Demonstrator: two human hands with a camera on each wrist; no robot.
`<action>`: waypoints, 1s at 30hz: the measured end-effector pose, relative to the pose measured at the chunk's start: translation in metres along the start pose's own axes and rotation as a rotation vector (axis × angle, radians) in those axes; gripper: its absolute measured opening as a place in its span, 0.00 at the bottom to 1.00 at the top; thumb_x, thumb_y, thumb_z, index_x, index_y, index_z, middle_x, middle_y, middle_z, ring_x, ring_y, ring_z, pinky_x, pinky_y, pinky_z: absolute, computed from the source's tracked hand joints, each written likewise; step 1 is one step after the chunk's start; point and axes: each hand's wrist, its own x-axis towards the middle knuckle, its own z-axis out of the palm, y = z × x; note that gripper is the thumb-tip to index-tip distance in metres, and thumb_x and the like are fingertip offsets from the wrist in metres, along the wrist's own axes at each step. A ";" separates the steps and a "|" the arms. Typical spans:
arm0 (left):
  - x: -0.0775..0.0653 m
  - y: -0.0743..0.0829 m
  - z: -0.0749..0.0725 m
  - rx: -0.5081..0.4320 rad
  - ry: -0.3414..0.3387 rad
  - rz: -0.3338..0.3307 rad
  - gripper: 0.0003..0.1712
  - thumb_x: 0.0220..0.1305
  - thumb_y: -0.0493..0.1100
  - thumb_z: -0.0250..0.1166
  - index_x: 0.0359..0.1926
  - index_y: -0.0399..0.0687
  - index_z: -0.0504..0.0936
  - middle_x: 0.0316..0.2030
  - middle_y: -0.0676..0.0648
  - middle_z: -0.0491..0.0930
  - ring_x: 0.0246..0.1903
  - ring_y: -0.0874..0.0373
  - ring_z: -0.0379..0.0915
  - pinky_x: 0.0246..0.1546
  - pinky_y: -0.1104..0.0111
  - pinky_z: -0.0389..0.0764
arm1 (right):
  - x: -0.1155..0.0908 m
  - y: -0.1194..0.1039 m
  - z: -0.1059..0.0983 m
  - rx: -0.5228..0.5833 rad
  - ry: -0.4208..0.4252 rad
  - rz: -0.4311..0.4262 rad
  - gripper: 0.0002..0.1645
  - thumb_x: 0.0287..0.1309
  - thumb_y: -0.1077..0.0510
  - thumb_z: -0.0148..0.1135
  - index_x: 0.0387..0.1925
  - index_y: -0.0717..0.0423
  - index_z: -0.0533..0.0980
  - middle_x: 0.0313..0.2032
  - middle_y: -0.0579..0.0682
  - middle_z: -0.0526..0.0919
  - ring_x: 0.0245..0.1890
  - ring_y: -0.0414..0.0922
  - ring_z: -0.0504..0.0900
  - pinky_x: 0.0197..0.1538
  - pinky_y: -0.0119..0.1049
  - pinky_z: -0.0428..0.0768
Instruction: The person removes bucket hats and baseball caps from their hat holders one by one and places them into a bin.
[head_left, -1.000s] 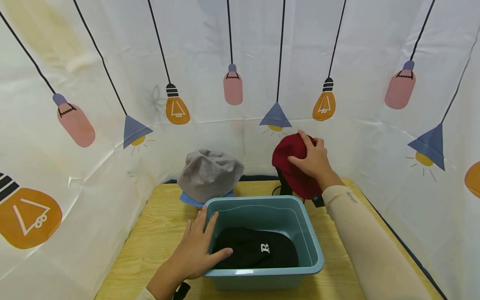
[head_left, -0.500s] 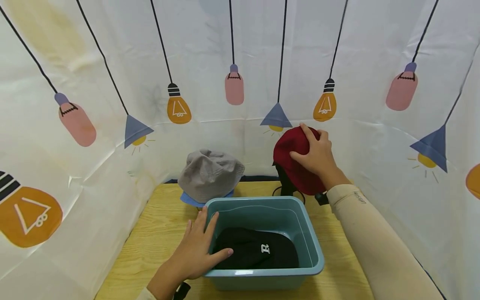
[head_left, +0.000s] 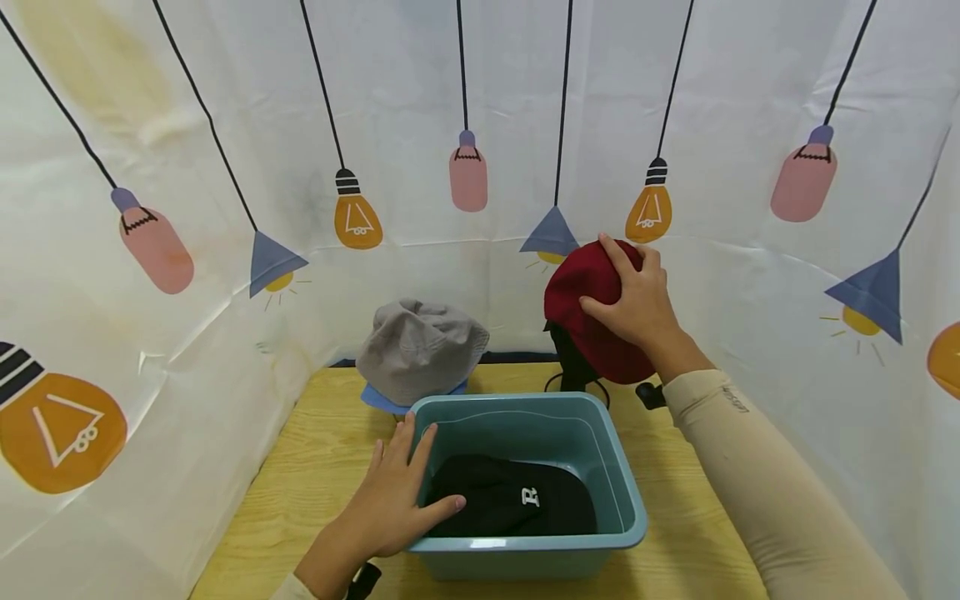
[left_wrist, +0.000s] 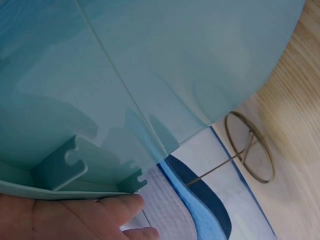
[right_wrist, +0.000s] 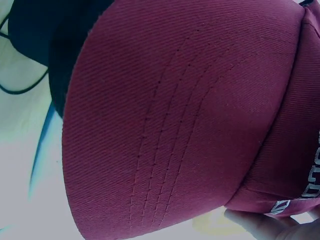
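Observation:
My right hand [head_left: 636,304] grips the crown of a red baseball cap [head_left: 576,287], with thumb and fingers spread over it, at the back right. In the right wrist view its stitched brim [right_wrist: 175,115] fills most of the picture, and pale lettering shows at the right edge. My left hand [head_left: 386,496] rests on the left side of a blue-green plastic tub [head_left: 525,542], fingers straight and spread, thumb over the inside. In the tub lies a black cap [head_left: 517,500] with a white letter R.
A grey bucket hat [head_left: 423,346] sits over something blue [head_left: 382,400] behind the tub. A black item [head_left: 572,358] stands below the red cap, with a thin wire loop. The left wrist view shows a round wire base [left_wrist: 250,147]. White printed cloth surrounds the wooden table [head_left: 300,467].
My right hand has lifted the red cap slightly upward, tilting it and baring more of the black item beneath. The left hand and tub have stayed put.

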 end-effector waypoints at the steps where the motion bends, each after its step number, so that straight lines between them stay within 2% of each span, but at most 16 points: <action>1: 0.000 0.000 0.000 0.000 0.001 0.001 0.64 0.60 0.87 0.48 0.84 0.55 0.46 0.83 0.40 0.34 0.82 0.39 0.34 0.76 0.34 0.38 | 0.000 -0.001 -0.001 0.000 0.005 -0.007 0.57 0.56 0.35 0.68 0.81 0.17 0.47 0.76 0.64 0.52 0.68 0.69 0.61 0.56 0.71 0.78; 15: 0.001 -0.001 0.001 -0.009 0.005 0.006 0.63 0.61 0.86 0.49 0.84 0.56 0.45 0.83 0.39 0.35 0.82 0.37 0.36 0.76 0.33 0.39 | -0.002 -0.015 -0.016 0.039 0.087 -0.064 0.56 0.55 0.38 0.69 0.80 0.18 0.50 0.76 0.62 0.53 0.71 0.66 0.60 0.58 0.71 0.75; 23: 0.002 -0.001 0.002 0.005 0.001 0.001 0.64 0.60 0.87 0.47 0.84 0.56 0.45 0.83 0.40 0.34 0.82 0.38 0.35 0.76 0.34 0.40 | -0.004 -0.027 -0.022 0.057 0.087 -0.102 0.56 0.54 0.38 0.70 0.80 0.19 0.51 0.76 0.62 0.54 0.71 0.66 0.61 0.58 0.72 0.76; 30: 0.001 -0.003 0.003 -0.009 -0.002 -0.004 0.67 0.59 0.88 0.47 0.84 0.52 0.42 0.83 0.42 0.32 0.82 0.41 0.33 0.77 0.35 0.38 | -0.012 -0.043 -0.024 0.073 0.074 -0.165 0.57 0.53 0.38 0.72 0.80 0.21 0.54 0.74 0.64 0.57 0.69 0.64 0.63 0.55 0.68 0.79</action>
